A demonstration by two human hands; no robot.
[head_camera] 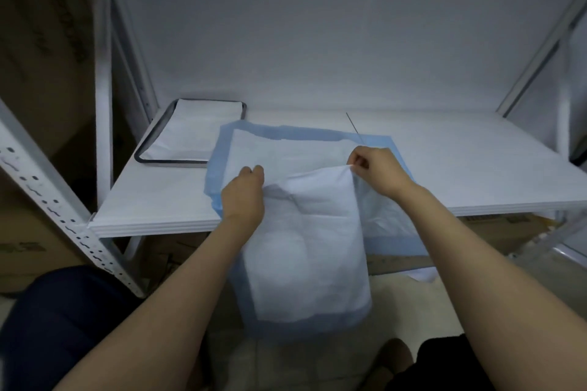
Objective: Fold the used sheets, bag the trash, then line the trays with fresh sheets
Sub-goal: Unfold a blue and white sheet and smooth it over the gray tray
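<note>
1. The blue-bordered sheet (311,232) lies half on the white shelf (460,162), near the middle of its front. The far part is spread flat on the board. The near part hangs down over the shelf's front edge.
2. A white flap of this sheet is lifted and turned toward the person, so its padded side faces up over the hanging part.
3. The right hand (379,173) is above the shelf's front part. It pinches the top right corner of the lifted flap between thumb and curled fingers.
4. The left hand (243,197) is at the same height, over the shelf's front edge. Its fingers are curled down into the flap's left side and grip a bunched fold there. The back of the hand hides the fingertips.
5. A dark-rimmed tray (171,162) sits toward the shelf's back left corner, just beside the spread sheet. A white liner sheet (190,130) lies inside it.
6. A perforated white upright (63,209) stands at the shelf's front left corner.
7. Cardboard boxes (41,41) are stacked beyond the shelf's left end, and more boxes show under the shelf.
</note>
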